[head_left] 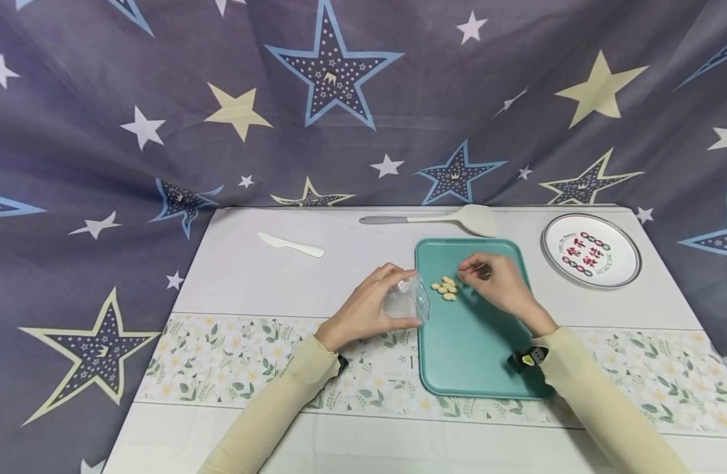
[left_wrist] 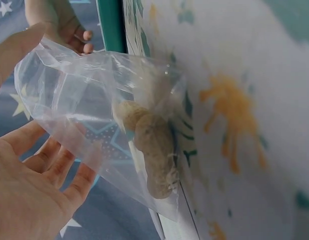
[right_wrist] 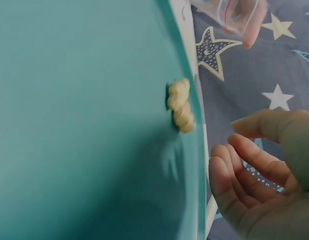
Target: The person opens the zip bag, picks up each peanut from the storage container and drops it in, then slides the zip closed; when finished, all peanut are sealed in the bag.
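My left hand (head_left: 366, 306) holds a clear zip bag (head_left: 402, 301) by its mouth, thumb on one side and fingers on the other, beside the tray's left edge. Peanuts (left_wrist: 153, 152) lie at the bottom of the bag in the left wrist view; how many is unclear. On the green tray (head_left: 476, 359) is a small cluster of unshelled peanuts (head_left: 446, 288). Over the tray, just right of that cluster, hovers my right hand (head_left: 498, 284). Its fingers (right_wrist: 254, 157) are loosely bent, thumb and fingertip close together, and nothing shows between them in the right wrist view.
Behind the tray lies a spatula (head_left: 473, 219) with a grey-ended handle. A white plastic knife (head_left: 290, 245) rests at the back left. To the tray's right sits a round white plate (head_left: 615, 243) with red lettering. A star-patterned cloth (head_left: 180, 79) hangs behind the table.
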`<state>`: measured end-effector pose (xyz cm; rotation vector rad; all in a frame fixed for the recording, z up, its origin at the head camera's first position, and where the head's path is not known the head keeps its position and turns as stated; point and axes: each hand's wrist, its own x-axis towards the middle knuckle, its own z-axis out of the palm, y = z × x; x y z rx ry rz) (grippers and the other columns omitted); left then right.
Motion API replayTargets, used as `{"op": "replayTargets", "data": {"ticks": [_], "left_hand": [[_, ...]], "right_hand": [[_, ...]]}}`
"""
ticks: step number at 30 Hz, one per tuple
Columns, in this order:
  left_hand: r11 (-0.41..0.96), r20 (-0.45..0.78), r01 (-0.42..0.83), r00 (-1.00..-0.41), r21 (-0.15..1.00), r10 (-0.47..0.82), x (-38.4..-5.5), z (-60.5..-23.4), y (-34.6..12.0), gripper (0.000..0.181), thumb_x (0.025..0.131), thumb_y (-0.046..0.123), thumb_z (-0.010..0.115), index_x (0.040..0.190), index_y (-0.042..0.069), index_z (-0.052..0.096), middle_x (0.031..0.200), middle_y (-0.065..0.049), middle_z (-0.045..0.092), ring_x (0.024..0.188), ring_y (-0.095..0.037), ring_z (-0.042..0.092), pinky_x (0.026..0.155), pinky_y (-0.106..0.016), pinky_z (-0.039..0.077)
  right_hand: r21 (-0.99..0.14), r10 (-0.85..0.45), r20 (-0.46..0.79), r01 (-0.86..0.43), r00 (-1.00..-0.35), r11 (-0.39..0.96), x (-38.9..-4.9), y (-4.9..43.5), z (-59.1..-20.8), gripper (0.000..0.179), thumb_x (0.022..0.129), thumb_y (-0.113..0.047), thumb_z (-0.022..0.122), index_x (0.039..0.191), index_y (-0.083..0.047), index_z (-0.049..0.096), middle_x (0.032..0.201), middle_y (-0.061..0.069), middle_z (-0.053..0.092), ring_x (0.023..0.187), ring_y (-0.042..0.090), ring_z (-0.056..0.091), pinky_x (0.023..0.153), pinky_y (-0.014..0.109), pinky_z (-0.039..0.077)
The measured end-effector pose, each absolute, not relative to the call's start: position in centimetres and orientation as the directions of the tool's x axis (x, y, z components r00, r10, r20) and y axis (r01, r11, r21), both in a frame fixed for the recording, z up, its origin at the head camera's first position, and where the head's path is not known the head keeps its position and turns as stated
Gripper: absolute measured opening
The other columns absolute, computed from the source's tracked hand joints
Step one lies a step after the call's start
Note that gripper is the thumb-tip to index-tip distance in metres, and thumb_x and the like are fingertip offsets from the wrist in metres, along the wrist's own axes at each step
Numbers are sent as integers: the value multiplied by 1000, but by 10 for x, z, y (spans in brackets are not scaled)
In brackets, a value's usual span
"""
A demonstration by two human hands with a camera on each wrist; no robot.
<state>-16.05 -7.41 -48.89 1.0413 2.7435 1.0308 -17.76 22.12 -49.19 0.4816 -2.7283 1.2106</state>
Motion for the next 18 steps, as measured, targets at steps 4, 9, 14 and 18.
{"op": "replayTargets", "data": {"ticks": [4, 9, 14, 18], "left_hand": [[551, 200, 582, -774, 598, 601, -161, -490, -74, 92, 78, 54, 89, 155, 22, 50, 135, 1, 59, 116, -15, 59, 103, -38, 53], [543, 208, 584, -772, 603, 600, -161, -490, -74, 90, 77, 51, 91, 153, 23, 52, 133, 4, 59, 113, -14, 58, 101, -38, 53], [552, 207, 583, -776, 596, 595, -161, -489, -75, 91, 77, 53, 90, 154, 25, 51, 133, 4, 59, 114, -13, 57, 102, -38, 53], [557, 205, 582, -778, 592, 594, -160, -488, -76, 91, 77, 54, 89, 154, 25, 50, 133, 3, 59, 114, -13, 57, 101, -38, 52]], "right_hand": [[-691, -245, 218, -327, -945, 645, -179, 224, -495, 9, 90, 0, 76, 99, 1, 76, 88, 15, 77, 76, 20, 71, 70, 21, 58], [-690, -251, 160, -290, -955, 663, -180, 224, -499, 12, 90, 0, 75, 102, 2, 76, 90, 15, 77, 76, 18, 70, 69, 18, 55], [-687, -249, 123, -263, -961, 677, -183, 221, -502, 12, 92, -3, 75, 103, 0, 76, 92, 13, 78, 78, 17, 70, 69, 18, 55], [-689, -258, 117, -265, -959, 674, -184, 218, -503, 12, 92, -5, 75, 104, 0, 76, 92, 13, 78, 78, 18, 70, 69, 19, 55]]}}
